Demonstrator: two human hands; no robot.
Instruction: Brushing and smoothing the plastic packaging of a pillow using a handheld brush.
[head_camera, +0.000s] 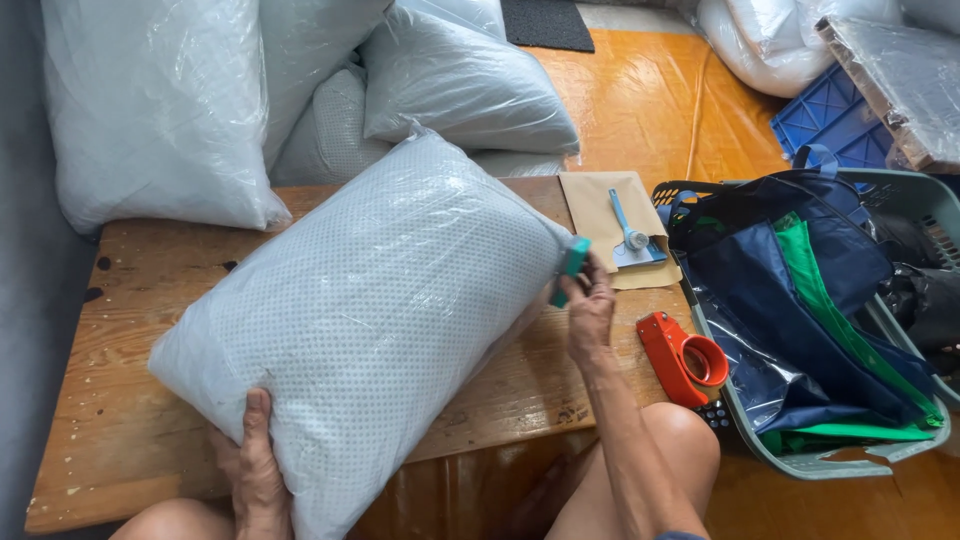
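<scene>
A large white pillow (370, 320) wrapped in clear plastic lies tilted across a low wooden table (120, 420). My left hand (255, 470) grips its near lower edge from underneath. My right hand (588, 305) is at the pillow's right end, fingers closed on a small teal tool (572, 265) pressed against the plastic.
A red tape dispenser (685, 358) lies on the table's right edge. A brown envelope (600, 215) with a blue scoop-like tool (628, 232) sits behind it. A grey basket (900, 190) with blue and green bags stands at right. More bagged pillows (160, 110) are piled behind.
</scene>
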